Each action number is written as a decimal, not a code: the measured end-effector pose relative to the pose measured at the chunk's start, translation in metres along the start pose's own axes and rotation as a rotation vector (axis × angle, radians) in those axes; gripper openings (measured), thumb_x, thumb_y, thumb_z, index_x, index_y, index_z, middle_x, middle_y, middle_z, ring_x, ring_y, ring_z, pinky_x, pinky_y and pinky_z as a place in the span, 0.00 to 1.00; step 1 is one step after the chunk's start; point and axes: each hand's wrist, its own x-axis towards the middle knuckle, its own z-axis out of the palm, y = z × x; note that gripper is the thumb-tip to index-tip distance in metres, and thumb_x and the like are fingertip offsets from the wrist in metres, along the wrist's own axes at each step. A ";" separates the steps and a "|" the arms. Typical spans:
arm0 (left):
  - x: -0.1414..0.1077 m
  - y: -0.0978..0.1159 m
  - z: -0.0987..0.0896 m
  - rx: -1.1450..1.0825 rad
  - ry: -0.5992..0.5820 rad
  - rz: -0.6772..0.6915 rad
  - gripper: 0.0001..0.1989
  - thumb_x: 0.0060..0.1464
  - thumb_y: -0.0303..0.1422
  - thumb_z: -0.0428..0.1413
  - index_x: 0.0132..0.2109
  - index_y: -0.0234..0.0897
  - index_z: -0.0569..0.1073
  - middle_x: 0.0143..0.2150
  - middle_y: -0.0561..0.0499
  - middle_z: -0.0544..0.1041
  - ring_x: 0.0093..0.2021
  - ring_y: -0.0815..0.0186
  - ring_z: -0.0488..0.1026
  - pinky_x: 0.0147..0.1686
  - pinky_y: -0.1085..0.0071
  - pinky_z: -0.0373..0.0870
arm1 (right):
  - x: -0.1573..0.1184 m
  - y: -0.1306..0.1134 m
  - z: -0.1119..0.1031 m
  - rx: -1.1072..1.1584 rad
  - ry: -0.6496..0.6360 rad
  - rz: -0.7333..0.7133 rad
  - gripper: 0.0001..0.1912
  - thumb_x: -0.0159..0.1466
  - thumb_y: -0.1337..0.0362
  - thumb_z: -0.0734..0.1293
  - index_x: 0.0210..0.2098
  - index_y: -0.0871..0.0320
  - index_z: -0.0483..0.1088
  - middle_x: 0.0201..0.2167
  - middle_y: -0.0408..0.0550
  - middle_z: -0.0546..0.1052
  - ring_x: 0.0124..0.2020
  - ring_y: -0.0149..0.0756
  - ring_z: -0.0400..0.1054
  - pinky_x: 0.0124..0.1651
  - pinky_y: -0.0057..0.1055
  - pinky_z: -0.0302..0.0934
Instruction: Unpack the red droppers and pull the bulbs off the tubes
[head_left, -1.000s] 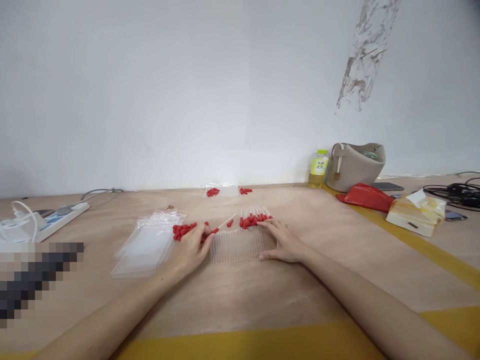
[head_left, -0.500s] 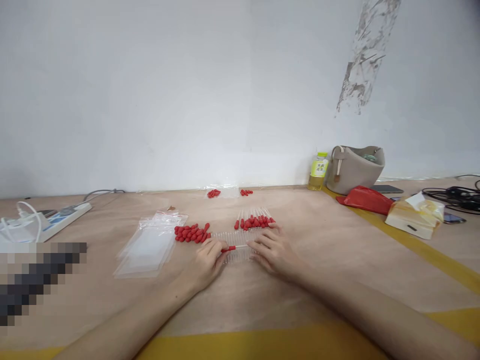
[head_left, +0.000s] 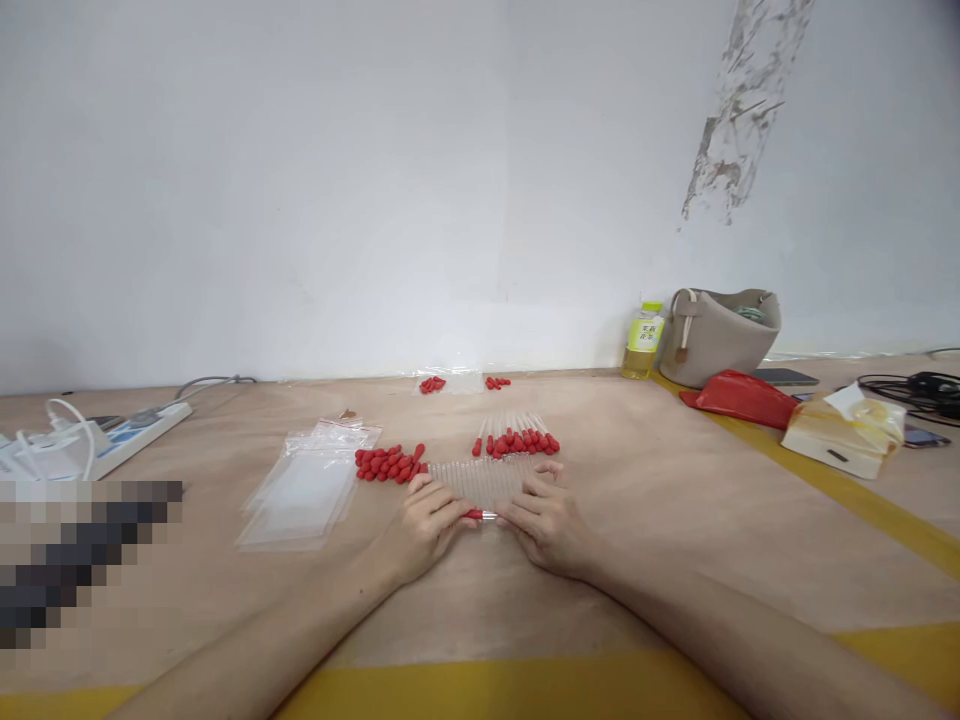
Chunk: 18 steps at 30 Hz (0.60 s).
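My left hand [head_left: 433,518] is closed around a red rubber bulb [head_left: 474,514], most of it hidden by the fingers. Pinched in my right hand [head_left: 553,522] is a clear glass dropper tube [head_left: 490,516], its end meeting the bulb's mouth. Both are held level, close to the table. Just beyond my hands lies a row of clear glass tubes [head_left: 472,484], side by side. A heap of loose red bulbs [head_left: 386,463] sits left of that row. Behind it, several glass droppers with red bulbs [head_left: 521,442] lie with their bulbs toward me.
Clear zip bags [head_left: 300,495] are stacked at the left. More small red pieces [head_left: 432,385] lie by the wall on clear plastic. A power strip [head_left: 139,440] stands far left. At right are a drink bottle [head_left: 642,342], a grey bag [head_left: 721,338] and a tissue pack [head_left: 844,440].
My hands have drawn nearer to me and closer together. Less of the glass tube shows between them, and bulb and tube now meet. The view has shifted slightly.
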 end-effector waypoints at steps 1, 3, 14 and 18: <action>0.001 0.000 -0.002 0.029 -0.015 0.027 0.05 0.55 0.30 0.51 0.35 0.38 0.71 0.28 0.52 0.74 0.30 0.70 0.68 0.37 0.67 0.60 | 0.000 0.000 -0.001 0.002 0.002 -0.010 0.11 0.63 0.65 0.57 0.32 0.55 0.70 0.19 0.41 0.69 0.27 0.30 0.57 0.46 0.36 0.45; 0.003 0.000 -0.007 0.088 -0.038 0.080 0.05 0.55 0.30 0.50 0.34 0.37 0.71 0.27 0.52 0.74 0.30 0.69 0.67 0.37 0.67 0.57 | -0.001 0.001 -0.003 0.012 0.002 -0.027 0.11 0.63 0.65 0.57 0.30 0.55 0.69 0.19 0.41 0.69 0.27 0.30 0.56 0.45 0.36 0.45; -0.003 -0.018 -0.034 0.089 -0.029 0.036 0.11 0.56 0.27 0.45 0.35 0.39 0.72 0.31 0.50 0.74 0.33 0.67 0.68 0.35 0.68 0.61 | -0.014 0.019 -0.013 0.029 0.017 0.068 0.13 0.62 0.66 0.56 0.27 0.55 0.71 0.19 0.42 0.71 0.27 0.31 0.59 0.45 0.36 0.45; -0.005 -0.048 -0.053 0.073 0.200 -0.435 0.12 0.56 0.33 0.46 0.40 0.38 0.72 0.38 0.48 0.72 0.37 0.66 0.69 0.37 0.70 0.65 | -0.014 0.040 -0.022 0.007 0.023 0.457 0.13 0.63 0.62 0.57 0.34 0.53 0.72 0.28 0.44 0.76 0.29 0.31 0.65 0.43 0.35 0.45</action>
